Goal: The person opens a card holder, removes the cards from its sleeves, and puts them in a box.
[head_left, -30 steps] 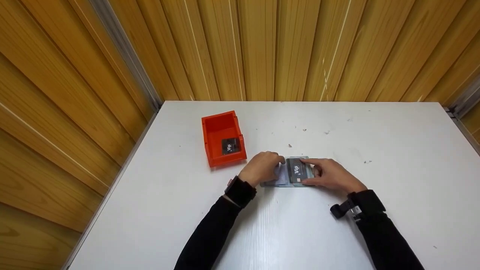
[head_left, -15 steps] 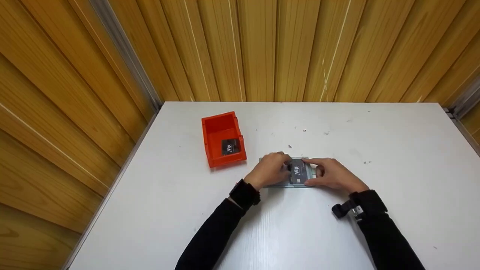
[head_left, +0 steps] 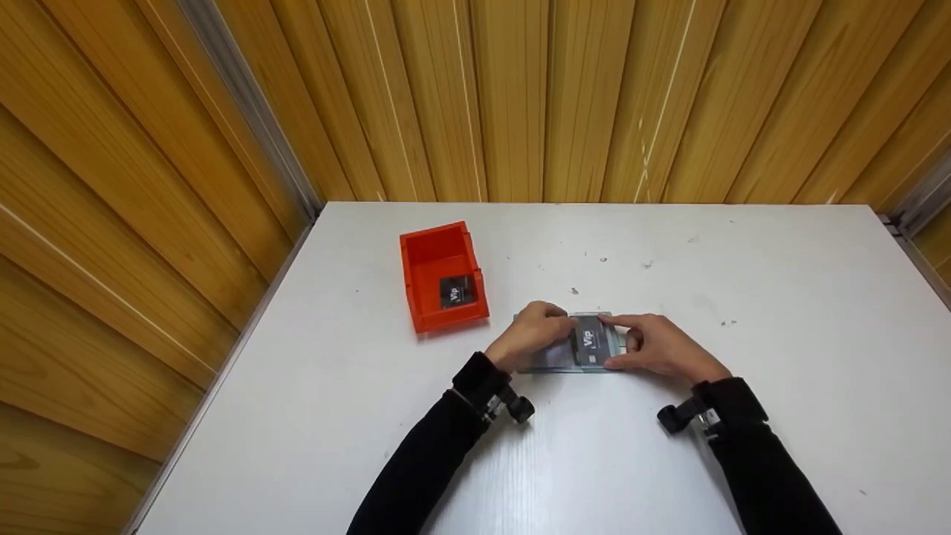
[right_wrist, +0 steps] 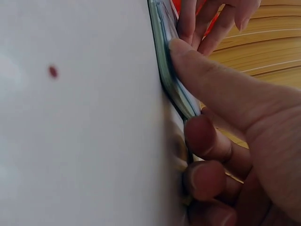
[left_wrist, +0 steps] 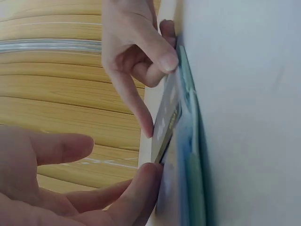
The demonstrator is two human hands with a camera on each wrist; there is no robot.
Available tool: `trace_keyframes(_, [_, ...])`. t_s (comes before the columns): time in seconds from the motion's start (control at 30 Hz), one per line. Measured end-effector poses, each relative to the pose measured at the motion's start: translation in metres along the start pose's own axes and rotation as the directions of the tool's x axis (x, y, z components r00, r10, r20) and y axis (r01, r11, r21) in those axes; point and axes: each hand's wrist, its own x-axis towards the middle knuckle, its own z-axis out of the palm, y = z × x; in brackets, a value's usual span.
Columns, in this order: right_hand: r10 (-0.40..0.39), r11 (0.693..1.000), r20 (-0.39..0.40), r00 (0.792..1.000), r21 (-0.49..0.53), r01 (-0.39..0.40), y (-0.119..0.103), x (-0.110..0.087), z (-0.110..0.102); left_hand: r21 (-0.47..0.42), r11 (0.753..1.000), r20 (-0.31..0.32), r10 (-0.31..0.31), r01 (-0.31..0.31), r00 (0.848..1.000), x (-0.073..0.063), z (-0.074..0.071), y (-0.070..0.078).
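A dark card marked "Vip" lies on the right half of a clear, bluish-green plastic card holder on the table. My right hand grips the card from the right, index finger at its far edge and thumb at its near edge. Its other fingers curl beside the holder's right end in the right wrist view. From the left, my left hand touches the card's left edge with its fingertips. Its thumb stands apart from the card in the left wrist view. The left hand partly covers the holder's left half.
Back left of the hands stands a red plastic bin. Another dark "Vip" card lies inside it. The white table meets wood-patterned panels along its back and left sides.
My left hand has shifted slightly right to the card's left edge, and its wrist has turned, bringing the wrist camera into sight. The right hand has barely moved.
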Motion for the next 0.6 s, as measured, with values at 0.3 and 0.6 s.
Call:
trace_keyframes(0.3, [-0.003,1.0,0.001,1.0,-0.011,0.003,0.002,0.002,0.002,-0.37,0.919,0.148,-0.087,0.137,0.985,0.002,-0.011,-0.008])
trace_keyframes(0.6, [0.005,1.0,0.002,1.0,0.003,-0.005,0.002,0.001,0.0,-0.231,0.969,0.113,-0.067,0.092,0.991,0.012,-0.003,-0.009])
